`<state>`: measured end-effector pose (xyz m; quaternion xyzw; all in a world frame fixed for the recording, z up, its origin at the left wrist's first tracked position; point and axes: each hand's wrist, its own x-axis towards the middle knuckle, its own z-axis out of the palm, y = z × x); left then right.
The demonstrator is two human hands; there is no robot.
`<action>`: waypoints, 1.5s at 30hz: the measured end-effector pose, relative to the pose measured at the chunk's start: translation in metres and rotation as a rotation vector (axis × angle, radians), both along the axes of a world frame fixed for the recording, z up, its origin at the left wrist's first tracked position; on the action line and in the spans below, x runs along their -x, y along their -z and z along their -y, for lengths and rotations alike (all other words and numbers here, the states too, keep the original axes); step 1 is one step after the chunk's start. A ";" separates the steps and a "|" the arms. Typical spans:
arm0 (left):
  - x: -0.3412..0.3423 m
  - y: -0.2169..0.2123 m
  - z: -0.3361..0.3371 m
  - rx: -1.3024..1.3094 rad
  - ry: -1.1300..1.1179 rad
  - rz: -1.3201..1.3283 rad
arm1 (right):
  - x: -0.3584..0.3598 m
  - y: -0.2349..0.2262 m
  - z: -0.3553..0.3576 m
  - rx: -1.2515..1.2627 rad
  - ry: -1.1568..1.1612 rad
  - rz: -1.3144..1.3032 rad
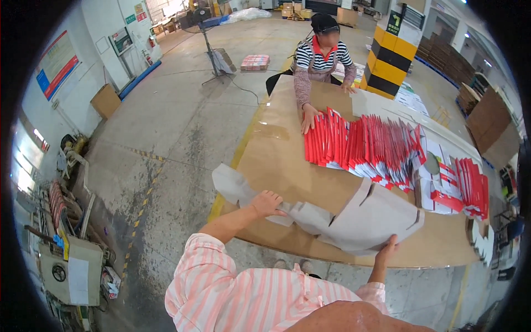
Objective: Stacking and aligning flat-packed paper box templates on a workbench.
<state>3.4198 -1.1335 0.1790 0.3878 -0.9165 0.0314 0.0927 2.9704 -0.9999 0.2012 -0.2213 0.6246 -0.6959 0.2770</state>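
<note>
A large white die-cut cardboard sheet [370, 221] with slots lies bent along the near side of the brown table [265, 160]. My left hand [268, 203] grips its left part, fingers over the top of the board. At the near right edge, my right hand [389, 249] holds the sheet with the thumb on top; its other fingers are hidden beneath. Beyond the sheet stands a long row of folded red-and-white cartons [359, 144], packed on edge. A shorter row of red cartons [473, 188] is at the right.
Across the table a co-worker [321, 55] in a striped top rests one hand on the left end of the carton row. A yellow-and-black pillar [390, 61] rises behind. A floor fan [210, 52] stands far left; a grey-green machine [72, 271] is at the lower left.
</note>
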 end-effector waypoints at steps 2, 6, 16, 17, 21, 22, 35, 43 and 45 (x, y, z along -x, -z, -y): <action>-0.001 -0.003 -0.010 -0.084 0.014 0.023 | -0.008 -0.032 -0.001 -0.035 0.001 -0.006; -0.009 -0.045 -0.049 -0.498 0.020 0.102 | -0.004 -0.035 -0.009 -0.177 -0.049 -0.036; -0.024 0.015 -0.038 -0.846 -0.111 0.242 | 0.004 0.021 0.066 -0.662 -0.392 -0.263; -0.020 0.022 -0.030 -0.874 -0.106 0.268 | 0.008 0.034 0.072 -0.841 -0.376 -0.569; -0.024 0.023 -0.020 -1.014 -0.138 0.348 | -0.013 0.038 0.045 -0.806 -0.305 -1.000; -0.023 0.028 -0.021 -1.017 -0.153 0.336 | 0.000 0.061 0.027 -0.777 -0.341 -0.979; -0.106 0.034 -0.026 0.044 -0.819 -0.550 | -0.051 0.114 -0.119 -0.713 -0.237 0.558; -0.222 0.106 -0.078 -0.322 -1.517 -0.671 | -0.035 0.142 -0.118 -0.533 -0.255 0.798; -0.229 0.113 -0.078 -0.481 -1.490 -0.938 | -0.039 0.147 -0.115 -0.381 -0.259 0.852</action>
